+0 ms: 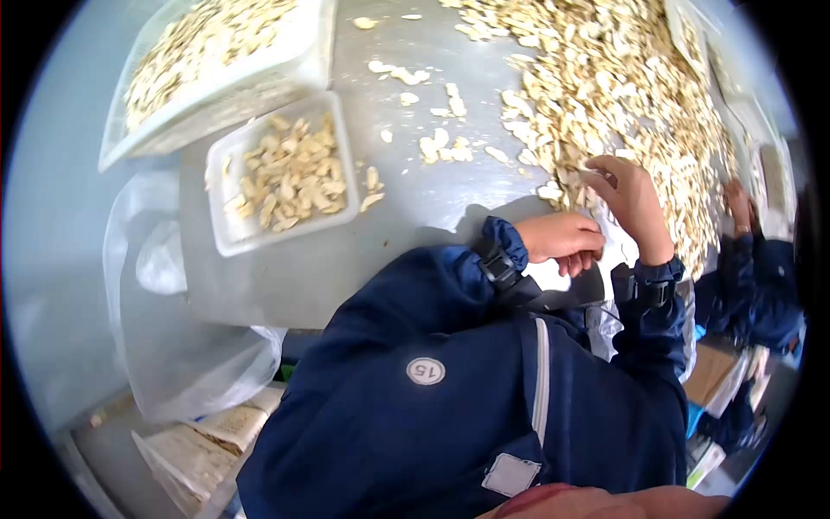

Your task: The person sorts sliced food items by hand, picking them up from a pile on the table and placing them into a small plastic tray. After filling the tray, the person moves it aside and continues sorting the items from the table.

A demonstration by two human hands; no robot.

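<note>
My left hand (562, 240) hangs by the near edge of the pile, its fingers curled inward. Whatever those fingers may hold is hidden. Just to its right, my right hand (636, 201) reaches over the edge of a wide heap of pale, flat dried slices (605, 86). The thumb and fingers are bent toward each other at the slices, and anything between the tips is too small to make out. Something white (612, 244) lies between and below the two hands.
A small white tub (226, 232) of slices sits on the metal table (406, 225), beside a larger bin (285, 73) of slices. A clear plastic bag (143, 346) hangs at the left edge. Another person's hand (737, 206) is at the heap's right side.
</note>
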